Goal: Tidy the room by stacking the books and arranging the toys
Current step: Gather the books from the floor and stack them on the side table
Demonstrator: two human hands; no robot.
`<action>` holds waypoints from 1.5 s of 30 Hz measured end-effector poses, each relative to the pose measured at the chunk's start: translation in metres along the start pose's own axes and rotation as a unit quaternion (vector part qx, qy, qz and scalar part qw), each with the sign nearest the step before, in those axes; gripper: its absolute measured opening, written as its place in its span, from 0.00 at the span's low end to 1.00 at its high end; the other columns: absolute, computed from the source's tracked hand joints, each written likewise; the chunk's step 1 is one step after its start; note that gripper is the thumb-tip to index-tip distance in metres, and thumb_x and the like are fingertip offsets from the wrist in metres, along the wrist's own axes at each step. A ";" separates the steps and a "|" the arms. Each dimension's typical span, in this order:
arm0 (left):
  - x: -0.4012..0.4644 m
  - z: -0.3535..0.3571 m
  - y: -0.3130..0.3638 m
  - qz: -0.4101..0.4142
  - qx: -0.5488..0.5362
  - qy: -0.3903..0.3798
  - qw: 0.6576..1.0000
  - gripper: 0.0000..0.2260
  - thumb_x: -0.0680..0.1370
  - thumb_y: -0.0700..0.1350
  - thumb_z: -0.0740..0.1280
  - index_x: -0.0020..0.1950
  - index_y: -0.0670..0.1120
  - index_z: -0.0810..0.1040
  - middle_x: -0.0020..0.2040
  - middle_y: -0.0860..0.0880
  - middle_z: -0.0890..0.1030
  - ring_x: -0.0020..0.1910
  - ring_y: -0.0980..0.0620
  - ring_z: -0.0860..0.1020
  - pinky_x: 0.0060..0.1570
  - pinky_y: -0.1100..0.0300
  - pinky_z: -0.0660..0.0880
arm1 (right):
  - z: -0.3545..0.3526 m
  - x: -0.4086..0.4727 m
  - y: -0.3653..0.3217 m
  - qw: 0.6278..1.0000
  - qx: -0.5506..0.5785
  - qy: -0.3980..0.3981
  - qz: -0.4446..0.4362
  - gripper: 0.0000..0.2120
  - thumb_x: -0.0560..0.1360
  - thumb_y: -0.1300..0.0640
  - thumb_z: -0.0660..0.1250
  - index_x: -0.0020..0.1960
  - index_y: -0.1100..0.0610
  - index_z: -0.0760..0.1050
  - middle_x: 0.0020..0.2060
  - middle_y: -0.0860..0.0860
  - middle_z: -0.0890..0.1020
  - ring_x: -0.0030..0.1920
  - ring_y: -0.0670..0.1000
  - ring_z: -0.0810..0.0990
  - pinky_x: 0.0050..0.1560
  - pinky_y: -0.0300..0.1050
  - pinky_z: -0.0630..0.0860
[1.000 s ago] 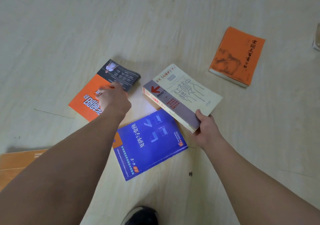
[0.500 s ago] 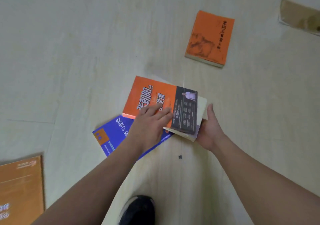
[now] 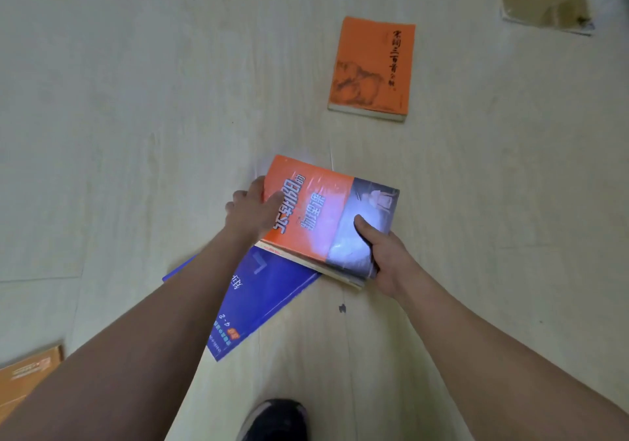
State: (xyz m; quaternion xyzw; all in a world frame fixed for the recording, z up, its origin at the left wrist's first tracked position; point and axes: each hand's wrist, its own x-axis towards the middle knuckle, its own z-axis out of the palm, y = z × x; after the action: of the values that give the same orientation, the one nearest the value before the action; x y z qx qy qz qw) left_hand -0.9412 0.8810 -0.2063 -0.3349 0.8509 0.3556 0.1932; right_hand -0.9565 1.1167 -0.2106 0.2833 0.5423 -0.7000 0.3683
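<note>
An orange-and-grey book [image 3: 320, 209] lies on top of a cream book, whose page edges [image 3: 306, 263] show beneath it. Both hang just above the floor. My left hand [image 3: 252, 212] holds the left edge of this pair, thumb on the orange cover. At the near right corner my right hand [image 3: 381, 253] grips both books, its thumb on the grey part. A blue book [image 3: 258, 301] lies on the floor under them, partly covered by my left forearm. Farther off lies an orange book with black calligraphy [image 3: 372, 66].
A tan flat book [image 3: 544, 3] lies at the far right. Another orange book [image 3: 30, 372] pokes in at the lower left edge. My black shoe [image 3: 275, 418] stands at the bottom centre. The floor is pale wood planks.
The orange-and-grey book went from the floor at left onto the cream book. My left hand slid from its cover to its left edge, and my right thumb came up on top.
</note>
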 end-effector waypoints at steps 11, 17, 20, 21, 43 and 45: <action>-0.037 0.059 0.092 -0.045 -0.182 0.116 0.975 0.38 0.74 0.58 0.70 0.78 0.46 0.60 0.74 0.42 0.66 0.72 0.39 0.64 0.69 0.47 0.63 | -0.076 -0.038 -0.030 0.984 0.140 0.084 -0.075 0.24 0.72 0.50 0.74 0.64 0.59 0.77 0.56 0.57 0.83 0.54 0.55 0.84 0.57 0.57 0.79; -0.085 0.151 0.166 -0.077 -0.575 -0.265 0.770 0.29 0.72 0.49 0.76 0.70 0.42 0.75 0.62 0.42 0.82 0.56 0.43 0.84 0.48 0.50 0.82 | -0.148 -0.090 -0.046 0.956 0.214 0.125 -0.157 0.20 0.76 0.53 0.69 0.66 0.59 0.76 0.57 0.56 0.83 0.55 0.55 0.84 0.46 0.49 0.82; -0.117 0.190 0.211 -0.051 -0.561 -0.293 0.773 0.18 0.76 0.40 0.72 0.66 0.42 0.78 0.59 0.43 0.84 0.56 0.43 0.84 0.49 0.49 0.83 | -0.187 -0.121 -0.047 0.945 0.225 0.156 -0.178 0.22 0.75 0.54 0.70 0.68 0.58 0.74 0.59 0.55 0.82 0.58 0.55 0.82 0.53 0.50 0.81; -0.133 0.204 0.226 -0.045 -0.534 -0.313 0.784 0.18 0.76 0.40 0.72 0.66 0.42 0.78 0.58 0.43 0.84 0.56 0.44 0.84 0.49 0.50 0.82 | -0.208 -0.140 -0.046 0.941 0.231 0.172 -0.179 0.21 0.76 0.54 0.70 0.67 0.58 0.74 0.58 0.55 0.83 0.57 0.55 0.82 0.55 0.50 0.80; -0.623 0.173 0.440 0.097 0.048 -0.575 0.811 0.23 0.74 0.47 0.75 0.68 0.46 0.76 0.58 0.45 0.85 0.56 0.42 0.84 0.63 0.42 0.76 | -0.369 -0.670 -0.017 0.908 0.313 0.276 -0.020 0.33 0.64 0.32 0.74 0.57 0.55 0.79 0.51 0.55 0.86 0.47 0.57 0.86 0.52 0.57 0.81; -0.667 0.176 0.436 0.097 0.059 -0.573 0.811 0.23 0.75 0.51 0.74 0.68 0.48 0.75 0.57 0.46 0.85 0.55 0.42 0.84 0.61 0.41 0.78 | -0.363 -0.704 -0.005 0.876 0.365 0.312 -0.046 0.29 0.68 0.35 0.71 0.59 0.56 0.78 0.50 0.56 0.85 0.46 0.57 0.86 0.48 0.55 0.83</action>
State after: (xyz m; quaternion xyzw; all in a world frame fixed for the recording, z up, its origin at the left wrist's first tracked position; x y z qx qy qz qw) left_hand -0.7662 1.5269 0.2616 0.0261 0.6330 0.4494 0.6298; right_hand -0.5613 1.6153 0.2614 0.5760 0.3471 -0.7399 0.0176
